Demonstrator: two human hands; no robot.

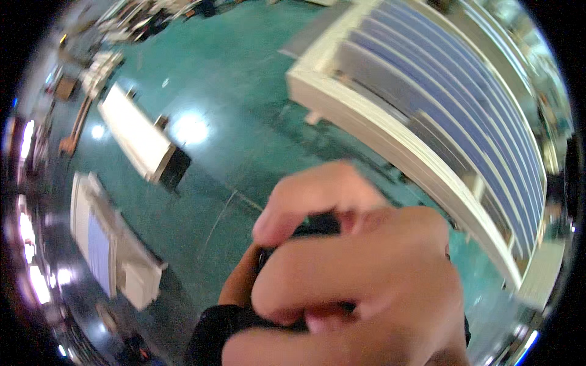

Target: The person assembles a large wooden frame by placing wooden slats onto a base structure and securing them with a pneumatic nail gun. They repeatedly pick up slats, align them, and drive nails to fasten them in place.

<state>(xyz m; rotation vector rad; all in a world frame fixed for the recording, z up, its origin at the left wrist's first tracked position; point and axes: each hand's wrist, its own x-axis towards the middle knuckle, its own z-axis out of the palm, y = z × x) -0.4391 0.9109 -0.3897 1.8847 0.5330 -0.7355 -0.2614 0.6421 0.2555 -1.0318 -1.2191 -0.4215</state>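
Observation:
A large, blurred hand fills the lower middle close up; by its fingers pointing left I take it for my right hand (pixel 378 268). Its fingers are bent and curled inward. Something dark (pixel 317 226) shows in the gap between two of them, but whether it is a held thing or clothing I cannot make out. Behind it, a bare forearm (pixel 241 280) with a black sleeve (pixel 213 332) comes up on the left. My left hand itself is hidden behind the right one.
A long pale wooden rack (pixel 378 122) holding several blue-grey panels (pixel 421 79) curves along the right. On the left stand a white-topped bench (pixel 135 134) and a pale stack with a blue sheet (pixel 101 253). Green floor (pixel 226 79) lies between them. Assorted materials line the far left.

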